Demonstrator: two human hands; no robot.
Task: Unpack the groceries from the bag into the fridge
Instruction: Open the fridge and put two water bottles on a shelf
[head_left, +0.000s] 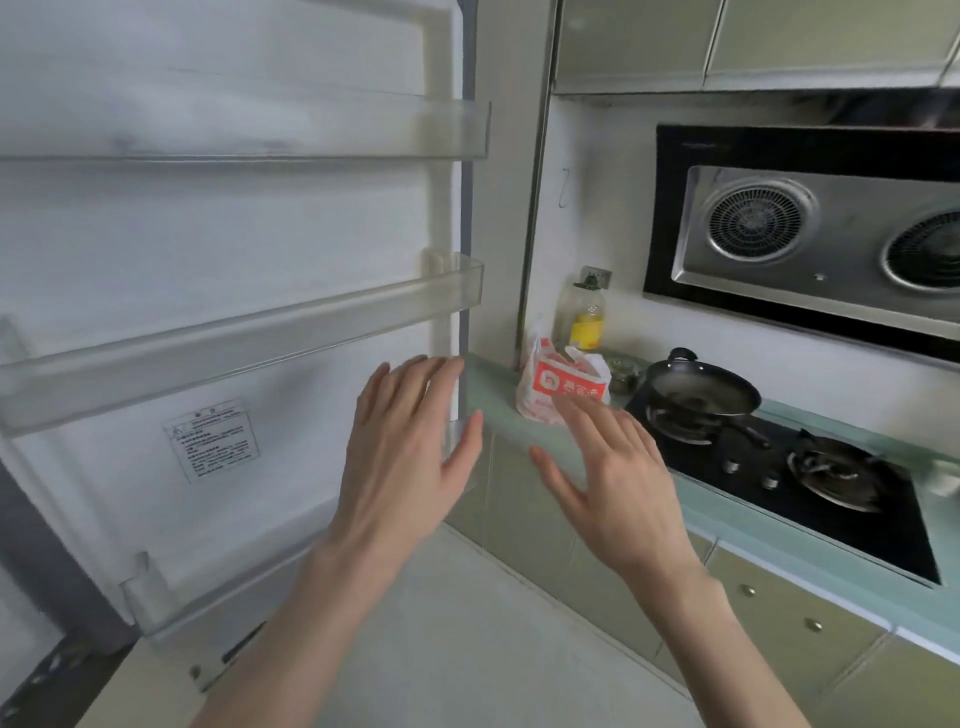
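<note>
**Both hands raised, holding nothing**

Your left hand (405, 457) reaches forward, back facing you, fingers straight and slightly spread, thumb angled out to its right. Your right hand (618, 483) is level with it and near it, fingers extended forward and blurred, thumb pointing toward the left hand. Both forearms are bare.

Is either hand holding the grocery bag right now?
No, the left hand and right hand are both open, short of the bag on the counter.
</note>
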